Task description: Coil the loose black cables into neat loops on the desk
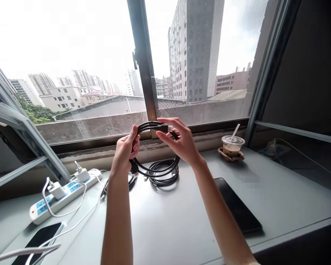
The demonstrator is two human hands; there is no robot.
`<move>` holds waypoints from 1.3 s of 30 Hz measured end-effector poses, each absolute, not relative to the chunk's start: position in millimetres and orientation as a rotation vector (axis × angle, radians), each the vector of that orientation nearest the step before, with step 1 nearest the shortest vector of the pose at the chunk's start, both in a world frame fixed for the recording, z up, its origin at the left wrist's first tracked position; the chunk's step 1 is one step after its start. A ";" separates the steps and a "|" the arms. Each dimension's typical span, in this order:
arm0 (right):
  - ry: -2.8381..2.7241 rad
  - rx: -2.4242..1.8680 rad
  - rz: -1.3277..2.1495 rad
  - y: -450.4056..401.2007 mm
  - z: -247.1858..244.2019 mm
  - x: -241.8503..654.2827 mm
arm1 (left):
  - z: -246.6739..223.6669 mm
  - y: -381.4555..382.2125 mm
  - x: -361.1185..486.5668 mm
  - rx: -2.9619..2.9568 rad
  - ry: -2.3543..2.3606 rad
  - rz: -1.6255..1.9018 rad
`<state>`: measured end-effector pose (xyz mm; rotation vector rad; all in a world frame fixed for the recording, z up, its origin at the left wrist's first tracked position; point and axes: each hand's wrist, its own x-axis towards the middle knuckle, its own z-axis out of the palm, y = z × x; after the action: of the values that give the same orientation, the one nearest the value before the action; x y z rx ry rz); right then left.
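Note:
I hold a coiled black cable (151,170) up in front of the window. My left hand (125,151) grips the coil's left side. My right hand (180,139) pinches the cable's plug end (167,128) at the top of the loop, between thumb and fingers. Under the raised coil, another coiled black cable (165,178) lies on the grey desk (168,221), with a further black cable (118,186) lying to its left.
A white power strip (61,196) with white chargers plugged in lies at the left, white cords trailing to a phone (40,241) near the front edge. A dark tablet (237,204) lies at the right. A lidded plastic cup with a straw (232,144) stands by the window.

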<state>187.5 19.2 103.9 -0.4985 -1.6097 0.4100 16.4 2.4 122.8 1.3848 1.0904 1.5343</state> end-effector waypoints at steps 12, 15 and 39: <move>-1.563 -0.973 0.446 114.8 24.2 195.5 | 65.4 57.7 5.4 1.620 1.644 0.679; -1.649 -1.065 0.576 130.3 -6.5 192.5 | 37.7 81.1 5.2 1.583 1.818 0.589; -1.805 -1.135 0.637 156.6 -90.5 182.7 | 22.0 59.1 -122.7 1.187 2.169 0.597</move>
<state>182.7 156.6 -90.5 -1.1346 -1.8047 0.6366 -122.7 59.1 22.0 1.1874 2.1686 0.5975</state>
